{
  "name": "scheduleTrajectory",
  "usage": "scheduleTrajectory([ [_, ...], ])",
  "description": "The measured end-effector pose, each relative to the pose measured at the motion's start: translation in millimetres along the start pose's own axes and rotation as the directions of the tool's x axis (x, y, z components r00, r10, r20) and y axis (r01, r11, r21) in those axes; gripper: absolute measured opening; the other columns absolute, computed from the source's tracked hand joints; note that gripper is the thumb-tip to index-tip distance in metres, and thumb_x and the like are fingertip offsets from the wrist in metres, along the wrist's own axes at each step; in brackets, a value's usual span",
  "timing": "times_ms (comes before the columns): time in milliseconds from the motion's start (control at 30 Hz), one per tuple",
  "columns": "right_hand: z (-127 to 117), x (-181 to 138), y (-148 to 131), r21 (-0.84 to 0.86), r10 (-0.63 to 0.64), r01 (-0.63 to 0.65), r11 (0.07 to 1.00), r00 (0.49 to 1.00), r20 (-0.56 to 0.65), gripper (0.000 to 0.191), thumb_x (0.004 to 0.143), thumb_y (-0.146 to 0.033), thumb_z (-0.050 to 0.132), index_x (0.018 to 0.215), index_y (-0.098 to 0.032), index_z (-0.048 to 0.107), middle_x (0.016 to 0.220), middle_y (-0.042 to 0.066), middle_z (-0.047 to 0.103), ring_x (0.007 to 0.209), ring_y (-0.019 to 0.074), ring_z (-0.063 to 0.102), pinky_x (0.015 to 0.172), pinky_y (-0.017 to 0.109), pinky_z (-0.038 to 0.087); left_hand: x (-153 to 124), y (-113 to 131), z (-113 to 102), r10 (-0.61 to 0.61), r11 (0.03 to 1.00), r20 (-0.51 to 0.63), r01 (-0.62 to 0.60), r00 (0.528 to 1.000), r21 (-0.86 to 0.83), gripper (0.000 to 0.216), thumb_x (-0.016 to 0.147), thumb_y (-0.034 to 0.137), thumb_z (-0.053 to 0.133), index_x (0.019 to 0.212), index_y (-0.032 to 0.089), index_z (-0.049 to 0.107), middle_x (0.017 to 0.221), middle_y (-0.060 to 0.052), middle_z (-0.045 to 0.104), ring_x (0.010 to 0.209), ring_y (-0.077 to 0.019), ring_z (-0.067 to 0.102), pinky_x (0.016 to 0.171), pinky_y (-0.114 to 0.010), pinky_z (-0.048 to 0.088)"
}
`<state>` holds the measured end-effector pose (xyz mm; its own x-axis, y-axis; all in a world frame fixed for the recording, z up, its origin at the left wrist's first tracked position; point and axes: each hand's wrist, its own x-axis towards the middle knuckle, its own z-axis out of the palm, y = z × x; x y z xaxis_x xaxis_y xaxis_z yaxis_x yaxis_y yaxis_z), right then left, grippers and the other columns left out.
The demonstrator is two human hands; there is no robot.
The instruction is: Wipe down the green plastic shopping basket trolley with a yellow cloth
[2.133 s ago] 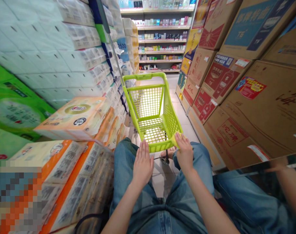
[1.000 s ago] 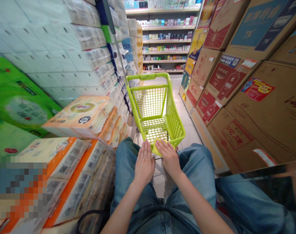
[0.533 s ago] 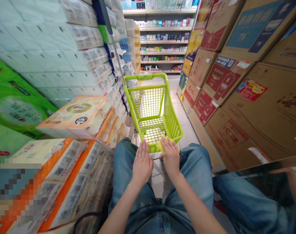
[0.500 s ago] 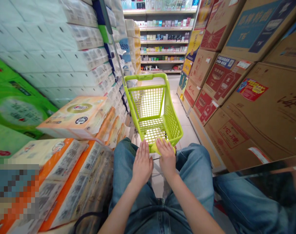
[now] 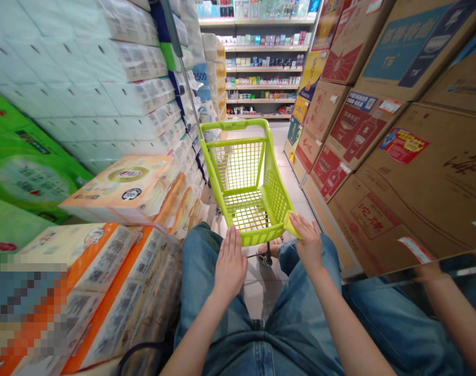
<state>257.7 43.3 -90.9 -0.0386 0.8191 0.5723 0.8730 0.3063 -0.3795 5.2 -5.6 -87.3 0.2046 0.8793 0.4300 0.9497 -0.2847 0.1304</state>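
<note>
A lime-green plastic shopping trolley (image 5: 261,238) with a lattice basket stands between my knees, its handle on the far side. My left hand (image 5: 230,266) lies with fingers stretched out at the basket's near left corner, and it holds nothing that I can see. At the near right corner, my right hand (image 5: 309,241) presses a yellow cloth (image 5: 291,225) against the basket rim. Part of that cloth is hidden beneath the fingers. Inside the basket only the bare lattice shows.
Stacked tissue packs (image 5: 120,183) crowd the left side. Cardboard cartons (image 5: 414,183) are piled along the right, above a reflective panel (image 5: 402,303). Beyond the trolley, tiled floor (image 5: 288,180) leads to shelves of small goods (image 5: 261,68).
My right hand has slid the yellow cloth from the middle of the near rim to the right corner. The left hand has stayed almost in place.
</note>
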Motion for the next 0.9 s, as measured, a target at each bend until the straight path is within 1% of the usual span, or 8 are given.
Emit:
scheduleTrajectory([
  [100, 6.2, -0.7, -19.3, -0.013, 0.055, -0.055, 0.998, 0.998, -0.027, 0.08, 0.07, 0.004, 0.04, 0.141, -0.029, 0.054, 0.141, 0.003, 0.061, 0.136, 0.0212, 0.052, 0.121, 0.053, 0.022, 0.1, -0.2, -0.2, -0.004, 1.0, 0.0, 0.004, 1.0, -0.003, 0.077, 0.095, 0.015, 0.039, 0.158, 0.009, -0.004, 0.164, -0.017, 0.022, 0.153, -0.0264, 0.017, 0.12, -0.045, 0.033],
  [200, 25.8, -8.1, -72.3, 0.02, -0.005, 0.005, 1.0, 1.0, -0.006, 0.077, 0.073, 0.004, 0.041, 0.142, -0.028, 0.053, 0.141, 0.002, 0.061, 0.138, 0.0221, 0.05, 0.122, 0.053, 0.018, -1.0, -1.8, 1.7, -0.006, 1.0, -0.004, 0.006, 1.0, -0.017, 0.077, 0.095, 0.015, 0.04, 0.158, 0.01, -0.004, 0.164, -0.017, 0.023, 0.153, -0.0264, 0.017, 0.12, -0.046, 0.033],
  [300, 44.5, -13.3, -122.7, 0.107, -0.108, 0.101, 0.989, 0.992, 0.066, 0.07, 0.076, 0.004, 0.042, 0.139, -0.023, 0.057, 0.142, 0.002, 0.06, 0.139, 0.0201, 0.048, 0.121, 0.045, 0.026, -3.2, -4.0, 4.0, 0.012, 0.999, -0.018, -0.012, 1.0, -0.04, 0.076, 0.094, 0.013, 0.039, 0.159, 0.01, -0.002, 0.164, -0.019, 0.023, 0.153, -0.0272, 0.015, 0.119, -0.048, 0.033],
  [367, 49.6, -13.8, -138.6, 0.146, -0.148, 0.133, 0.98, 0.984, 0.096, 0.068, 0.077, 0.003, 0.042, 0.139, -0.022, 0.058, 0.143, 0.002, 0.059, 0.14, 0.0189, 0.046, 0.119, 0.041, 0.031, -4.4, -4.7, 4.5, 0.023, 0.998, -0.025, -0.024, 0.999, -0.053, 0.075, 0.094, 0.013, 0.039, 0.159, 0.009, 0.0, 0.163, -0.021, 0.022, 0.153, -0.0274, 0.014, 0.119, -0.048, 0.034],
  [467, 44.7, -13.6, -129.0, 0.163, -0.217, 0.196, 0.967, 0.968, 0.125, 0.071, 0.078, 0.003, 0.04, 0.143, -0.023, 0.053, 0.144, 0.002, 0.058, 0.142, 0.0171, 0.043, 0.119, 0.041, 0.032, -3.9, -3.0, 3.7, 0.007, 0.999, -0.011, -0.008, 1.0, -0.043, 0.075, 0.095, 0.014, 0.04, 0.159, 0.01, 0.0, 0.163, -0.02, 0.024, 0.153, -0.0264, 0.015, 0.119, -0.048, 0.033],
  [567, 31.1, -13.7, -90.0, 0.151, -0.264, 0.245, 0.958, 0.956, 0.124, 0.073, 0.079, 0.003, 0.038, 0.146, -0.023, 0.048, 0.146, 0.002, 0.057, 0.145, 0.0161, 0.04, 0.119, 0.04, 0.031, -1.2, 0.9, 2.6, -0.026, 1.0, 0.003, 0.026, 1.0, -0.016, 0.076, 0.096, 0.015, 0.039, 0.158, 0.009, -0.004, 0.163, -0.019, 0.025, 0.153, -0.0258, 0.016, 0.12, -0.046, 0.032],
  [767, 9.2, -3.6, -10.5, 0.064, -0.054, 0.052, 0.997, 0.998, 0.02, 0.078, 0.072, 0.003, 0.037, 0.144, -0.025, 0.052, 0.145, 0.004, 0.057, 0.141, 0.0195, 0.045, 0.119, 0.048, 0.033, 1.6, 3.3, 0.3, -0.023, 1.0, 0.004, 0.023, 1.0, -0.008, 0.076, 0.097, 0.015, 0.036, 0.158, 0.011, -0.009, 0.164, -0.018, 0.023, 0.153, -0.0266, 0.018, 0.12, -0.046, 0.032],
  [900, 17.4, -4.5, -28.7, 0.031, 0.042, -0.042, 0.999, 0.999, -0.025, 0.084, 0.067, 0.004, 0.04, 0.146, -0.025, 0.049, 0.145, 0.005, 0.057, 0.142, 0.0209, 0.045, 0.119, 0.049, 0.032, 0.9, 0.7, -0.5, -0.012, 1.0, 0.005, 0.012, 1.0, -0.018, 0.076, 0.096, 0.016, 0.037, 0.158, 0.011, -0.007, 0.164, -0.018, 0.022, 0.152, -0.0269, 0.018, 0.12, -0.047, 0.033],
])
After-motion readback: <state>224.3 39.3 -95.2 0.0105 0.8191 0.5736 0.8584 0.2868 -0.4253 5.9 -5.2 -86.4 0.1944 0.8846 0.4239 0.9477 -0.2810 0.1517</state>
